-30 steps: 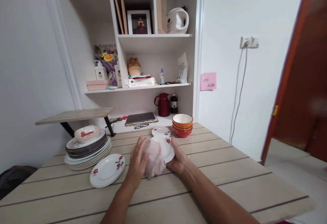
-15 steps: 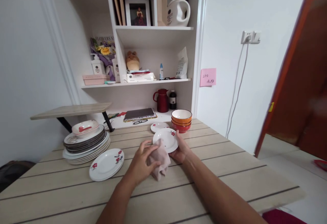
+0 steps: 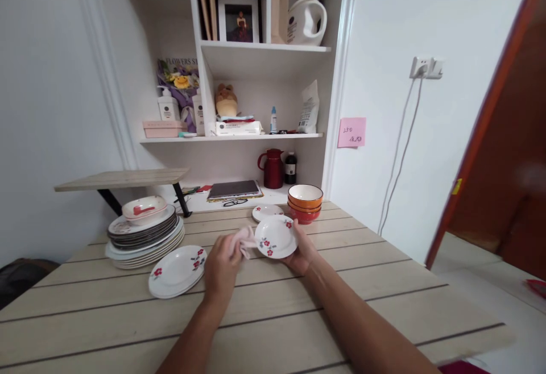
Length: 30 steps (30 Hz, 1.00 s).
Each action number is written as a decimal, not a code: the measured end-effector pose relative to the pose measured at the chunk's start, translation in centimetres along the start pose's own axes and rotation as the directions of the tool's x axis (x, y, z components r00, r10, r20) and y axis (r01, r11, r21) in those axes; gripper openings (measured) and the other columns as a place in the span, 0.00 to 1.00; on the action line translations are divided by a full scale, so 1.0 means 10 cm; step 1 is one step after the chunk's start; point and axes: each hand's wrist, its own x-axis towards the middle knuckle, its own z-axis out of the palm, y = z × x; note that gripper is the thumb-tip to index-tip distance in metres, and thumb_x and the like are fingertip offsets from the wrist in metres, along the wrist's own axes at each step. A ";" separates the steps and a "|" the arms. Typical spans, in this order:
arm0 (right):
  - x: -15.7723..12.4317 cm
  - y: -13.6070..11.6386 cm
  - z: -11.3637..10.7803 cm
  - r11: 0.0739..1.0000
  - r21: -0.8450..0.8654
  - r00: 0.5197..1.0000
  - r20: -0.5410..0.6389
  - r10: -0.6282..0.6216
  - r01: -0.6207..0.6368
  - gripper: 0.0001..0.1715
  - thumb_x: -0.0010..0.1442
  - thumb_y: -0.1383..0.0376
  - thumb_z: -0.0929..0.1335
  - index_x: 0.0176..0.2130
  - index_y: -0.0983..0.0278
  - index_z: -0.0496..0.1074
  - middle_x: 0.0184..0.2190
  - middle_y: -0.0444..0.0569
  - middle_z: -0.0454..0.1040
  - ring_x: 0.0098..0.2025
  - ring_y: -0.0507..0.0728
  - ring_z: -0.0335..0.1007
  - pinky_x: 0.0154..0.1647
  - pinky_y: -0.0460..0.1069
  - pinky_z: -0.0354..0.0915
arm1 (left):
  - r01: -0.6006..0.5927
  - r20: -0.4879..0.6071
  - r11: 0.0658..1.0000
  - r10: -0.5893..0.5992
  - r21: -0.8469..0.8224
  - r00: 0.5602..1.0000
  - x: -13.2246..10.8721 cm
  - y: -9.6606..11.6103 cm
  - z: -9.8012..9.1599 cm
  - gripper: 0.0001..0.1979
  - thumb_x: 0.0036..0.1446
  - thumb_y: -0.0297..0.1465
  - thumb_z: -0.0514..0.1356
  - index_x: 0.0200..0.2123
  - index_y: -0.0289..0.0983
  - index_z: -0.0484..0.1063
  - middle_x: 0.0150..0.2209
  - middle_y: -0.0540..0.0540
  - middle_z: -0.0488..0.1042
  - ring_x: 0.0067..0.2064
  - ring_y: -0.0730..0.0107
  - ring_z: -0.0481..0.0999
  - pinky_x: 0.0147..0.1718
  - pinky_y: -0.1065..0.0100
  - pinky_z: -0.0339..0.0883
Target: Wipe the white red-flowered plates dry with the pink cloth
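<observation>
My right hand (image 3: pixel 302 252) grips a small white plate (image 3: pixel 276 232) by its right edge, tilted toward me above the table. Red flowers and grey leaves mark the plate's rim. A pale pink cloth (image 3: pixel 244 242) is bunched in my left hand (image 3: pixel 222 263), just left of the plate. Behind the held plate, another small flowered plate (image 3: pixel 267 212) lies on the table. Two larger flowered plates (image 3: pixel 177 271) are stacked to the left of my left hand.
A tall pile of plates (image 3: pixel 145 249) with a bowl (image 3: pixel 144 209) on top stands at the left, beside a low wooden riser (image 3: pixel 121 178). Several stacked bowls (image 3: pixel 304 203) stand behind my right hand. Against the shelf are a red jug (image 3: pixel 273 169) and a laptop (image 3: pixel 234 189).
My left hand has drawn the cloth off the plate to the left, uncovering the flowers on its lower rim. My right hand still holds the plate in about the same place.
</observation>
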 end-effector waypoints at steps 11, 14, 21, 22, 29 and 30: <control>-0.12 0.39 0.21 0.979 -0.083 0.959 0.202 0.199 -0.185 0.36 0.62 0.43 0.60 0.55 0.66 0.67 0.45 0.57 0.78 0.44 0.62 0.75 0.53 0.61 0.63 | -0.137 -0.144 0.989 0.144 0.055 0.979 -0.03 0.14 0.03 0.12 0.58 0.28 0.58 0.47 0.40 0.70 0.47 0.41 0.70 0.48 0.58 0.72 0.47 0.57 0.69; -0.14 0.42 0.25 0.972 -0.059 0.947 0.216 0.236 -0.229 0.36 0.61 0.42 0.60 0.52 0.67 0.70 0.40 0.55 0.80 0.39 0.60 0.76 0.52 0.59 0.64 | -0.201 0.045 0.971 0.196 0.130 0.979 -0.04 0.22 0.06 0.10 0.56 0.29 0.61 0.43 0.40 0.72 0.51 0.39 0.70 0.51 0.53 0.70 0.48 0.51 0.68; -0.13 0.36 0.27 0.963 0.049 0.944 0.218 0.248 -0.264 0.36 0.61 0.40 0.58 0.51 0.64 0.70 0.37 0.51 0.79 0.34 0.57 0.74 0.46 0.57 0.65 | -0.295 0.096 0.941 0.282 0.166 0.955 -0.01 0.14 0.14 0.08 0.59 0.31 0.58 0.42 0.39 0.74 0.60 0.37 0.65 0.61 0.47 0.63 0.56 0.43 0.60; -0.12 0.35 0.27 0.961 0.048 0.943 0.211 0.257 -0.272 0.36 0.61 0.40 0.58 0.51 0.63 0.70 0.36 0.50 0.79 0.32 0.57 0.74 0.45 0.56 0.66 | -0.327 0.141 0.936 0.309 0.128 0.940 -0.01 0.11 0.18 0.11 0.60 0.29 0.56 0.46 0.38 0.73 0.58 0.37 0.68 0.59 0.50 0.66 0.55 0.46 0.62; -0.08 0.28 0.18 0.964 -0.034 0.937 0.228 0.263 -0.263 0.40 0.60 0.37 0.56 0.49 0.65 0.70 0.37 0.53 0.79 0.35 0.60 0.74 0.45 0.60 0.65 | -0.370 0.306 0.927 0.370 -0.062 0.877 -0.03 0.01 0.25 0.22 0.62 0.33 0.55 0.59 0.39 0.64 0.57 0.38 0.71 0.58 0.56 0.69 0.57 0.49 0.62; -0.08 0.27 0.17 0.967 -0.048 0.937 0.238 0.256 -0.252 0.40 0.60 0.37 0.55 0.49 0.65 0.70 0.37 0.53 0.79 0.37 0.61 0.75 0.45 0.60 0.65 | -0.387 0.334 0.917 0.396 -0.096 0.855 -0.03 0.04 0.21 0.24 0.62 0.36 0.55 0.60 0.39 0.63 0.58 0.38 0.69 0.60 0.56 0.67 0.59 0.49 0.59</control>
